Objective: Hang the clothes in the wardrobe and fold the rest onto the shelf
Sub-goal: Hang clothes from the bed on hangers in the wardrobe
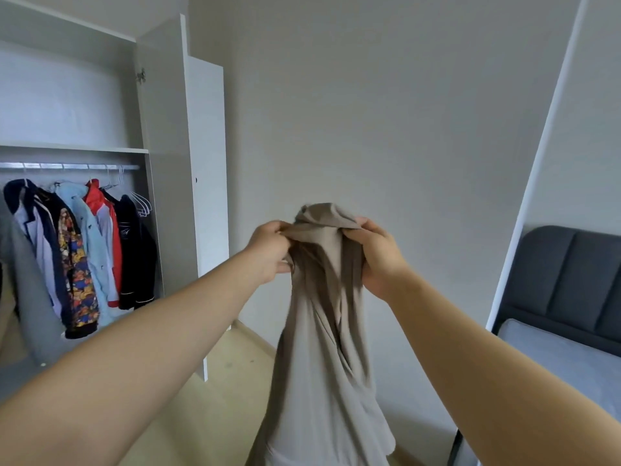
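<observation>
While both my arms stretch out in front of me, I hold a beige garment (322, 331) up in the air at about chest height, facing a plain pale wall (386, 112). My left hand (270, 252) grips the bunched top of the cloth from the left, fingers curled in and the thumb pinching a fold against them. My right hand (376, 260) grips the same bunch from the right, its fingers wrapped into the fabric, so the two hands sit close together with a hump of cloth rising between them. Below my grip the garment hangs down in long loose folds and runs past the bottom edge of the view; the cloth is slightly blurred and I cannot tell what kind of piece it is. It touches nothing but my hands. Off to my left, well apart from the garment, stands the white wardrobe (161, 129) with its door (206, 163) swung open. Inside it a shelf (74, 149) sits just above a metal rail (67, 166). On the rail hang several clothes side by side: a navy jacket (20, 196), a bright patterned shirt (77, 274), a light blue shirt (90, 237), a red top (95, 200) and a dark jacket (134, 257). A few white hangers (142, 205) hang at the right end of the rail, beside the dark jacket. On my right, a bed with a dark grey padded headboard (571, 280) and a pale grey mattress (554, 358) shows past a white edge. A light wooden floor (235, 358) lies below.
</observation>
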Demonstrator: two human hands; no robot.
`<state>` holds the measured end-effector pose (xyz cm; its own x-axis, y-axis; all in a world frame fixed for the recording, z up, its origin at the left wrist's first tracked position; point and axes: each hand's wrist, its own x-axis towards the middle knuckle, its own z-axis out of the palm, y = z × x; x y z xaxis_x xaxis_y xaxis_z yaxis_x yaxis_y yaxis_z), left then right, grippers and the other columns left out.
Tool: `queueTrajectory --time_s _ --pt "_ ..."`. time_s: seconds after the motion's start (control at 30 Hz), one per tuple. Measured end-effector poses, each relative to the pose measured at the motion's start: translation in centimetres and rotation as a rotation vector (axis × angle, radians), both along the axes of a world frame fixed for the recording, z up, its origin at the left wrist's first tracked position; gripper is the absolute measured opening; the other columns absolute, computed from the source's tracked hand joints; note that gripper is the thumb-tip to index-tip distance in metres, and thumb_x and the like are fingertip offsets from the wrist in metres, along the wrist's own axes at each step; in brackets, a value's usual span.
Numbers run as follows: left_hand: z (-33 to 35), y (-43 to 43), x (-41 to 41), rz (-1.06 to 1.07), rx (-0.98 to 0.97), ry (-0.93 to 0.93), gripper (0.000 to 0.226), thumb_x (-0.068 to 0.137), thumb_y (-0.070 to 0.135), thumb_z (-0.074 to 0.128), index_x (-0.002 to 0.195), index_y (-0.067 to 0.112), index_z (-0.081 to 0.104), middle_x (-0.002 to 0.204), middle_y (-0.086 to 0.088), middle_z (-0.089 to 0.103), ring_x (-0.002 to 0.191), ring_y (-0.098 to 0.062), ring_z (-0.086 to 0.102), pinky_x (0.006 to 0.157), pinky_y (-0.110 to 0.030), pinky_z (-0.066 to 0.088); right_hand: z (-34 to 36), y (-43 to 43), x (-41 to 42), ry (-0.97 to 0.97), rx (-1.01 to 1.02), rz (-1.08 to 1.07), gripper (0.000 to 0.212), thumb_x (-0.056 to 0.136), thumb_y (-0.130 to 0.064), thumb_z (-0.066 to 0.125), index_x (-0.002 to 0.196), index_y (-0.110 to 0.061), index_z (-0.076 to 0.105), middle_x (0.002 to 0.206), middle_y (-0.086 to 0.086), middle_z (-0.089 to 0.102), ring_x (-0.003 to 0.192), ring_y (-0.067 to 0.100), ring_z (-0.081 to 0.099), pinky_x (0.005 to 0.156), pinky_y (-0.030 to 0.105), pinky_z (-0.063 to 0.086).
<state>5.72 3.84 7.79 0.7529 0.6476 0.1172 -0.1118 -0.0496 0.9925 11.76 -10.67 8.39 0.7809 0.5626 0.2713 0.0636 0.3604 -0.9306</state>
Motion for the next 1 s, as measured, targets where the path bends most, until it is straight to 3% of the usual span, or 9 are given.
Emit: queueTrajectory --time_s 0.1,0.17,0.27,0.33,0.53,0.73,0.8,0.9,1.0 --pt "1.6 0.7 0.2 0.004 -0.344 -0.161 0.019 0.093 0.005 0.044 0.094 0.014 0.06 0.083 -0.008 0.062 0.069 -0.023 0.057 0.06 -0.031 0.052 -0.8 -0.7 -0.1 0.18 0.036 0.225 0.019 0.087 -0.024 0.053 0.078 -0.022 0.07 0.082 0.0 0.066 0.063 0.018 0.058 0.06 0.027 0.048" --pt "2.5 0.3 0.1 -0.058 -0.436 -0.161 0.012 0.092 0.011 0.05 0.095 0.011 0.061 0.077 -0.007 0.066 0.064 -0.022 0.062 0.057 -0.025 0.053 -1.3 -0.6 -0.2 0.236 -0.011 0.203 0.019 0.09 -0.02 0.052 0.103 -0.027 0.063 0.099 0.003 0.063 0.059 0.021 0.06 0.052 0.029 0.052" --pt "3.4 -1.2 -0.2 -0.179 -0.438 -0.143 0.019 0.091 0.019 0.053 0.075 0.01 0.06 0.054 -0.003 0.065 0.045 -0.015 0.063 0.04 -0.019 0.049 -2.8 -0.5 0.1 -0.06 -0.483 -0.031 0.061 0.091 -0.002 0.042 0.14 -0.035 0.028 0.133 0.004 0.042 0.089 0.024 0.06 0.062 0.029 0.05" --pt "4.0 -2.1 -0.9 -0.233 -0.416 -0.161 0.022 0.091 0.019 0.052 0.073 0.008 0.059 0.052 -0.004 0.066 0.043 -0.015 0.064 0.038 -0.02 0.048 -4.1 -0.3 0.3 -0.195 -0.626 -0.098 0.064 0.089 0.001 0.038 0.144 -0.031 0.026 0.136 0.007 0.043 0.105 0.026 0.053 0.068 0.028 0.043" --pt "4.9 -0.9 -1.9 -0.261 -0.333 -0.197 0.044 0.099 0.017 0.038 0.061 0.008 0.058 0.038 -0.002 0.057 0.031 -0.011 0.054 0.034 -0.014 0.041 -4.1 0.8 0.6 -0.214 -0.627 -0.167 0.014 0.089 0.0 0.047 0.096 -0.009 0.054 0.08 0.004 0.052 0.063 0.016 0.044 0.044 0.017 0.031" --pt "3.8 1.1 -2.0 -0.01 0.128 0.115 0.033 0.092 0.004 0.034 0.078 0.021 0.06 0.077 -0.002 0.059 0.067 -0.017 0.053 0.059 -0.022 0.042 -2.2 0.9 1.6 -0.103 -0.305 -0.36 0.031 0.09 0.001 0.029 0.079 -0.022 0.046 0.081 0.002 0.052 0.067 0.013 0.046 0.052 0.022 0.036" --pt "3.3 1.9 -2.3 0.012 0.107 0.147 0.038 0.087 -0.004 0.03 0.092 0.017 0.061 0.083 -0.002 0.058 0.069 -0.017 0.051 0.062 -0.024 0.042 -1.2 1.3 1.5 -0.129 -0.238 -0.349 0.031 0.09 0.0 0.03 0.079 -0.023 0.047 0.081 0.0 0.053 0.068 0.011 0.047 0.051 0.02 0.036" --pt "2.8 1.9 -2.9 -0.17 -0.063 0.065 0.03 0.073 0.006 0.045 0.095 0.022 0.056 0.108 0.005 0.055 0.091 -0.015 0.053 0.094 -0.041 0.034 -0.3 2.6 0.6 -0.21 -0.187 -0.256 0.032 0.091 0.0 0.033 0.079 -0.023 0.051 0.078 -0.003 0.054 0.071 0.012 0.05 0.062 0.023 0.043" --pt "1.6 0.7 -2.7 -0.372 0.377 0.299 0.045 0.07 0.012 0.064 0.11 0.024 0.049 0.108 0.008 0.052 0.099 -0.011 0.049 0.089 -0.032 0.034 -0.2 3.9 -0.5 -0.326 -0.219 -0.167 0.031 0.092 0.0 0.039 0.077 -0.024 0.052 0.074 -0.003 0.055 0.067 0.011 0.05 0.062 0.021 0.045"
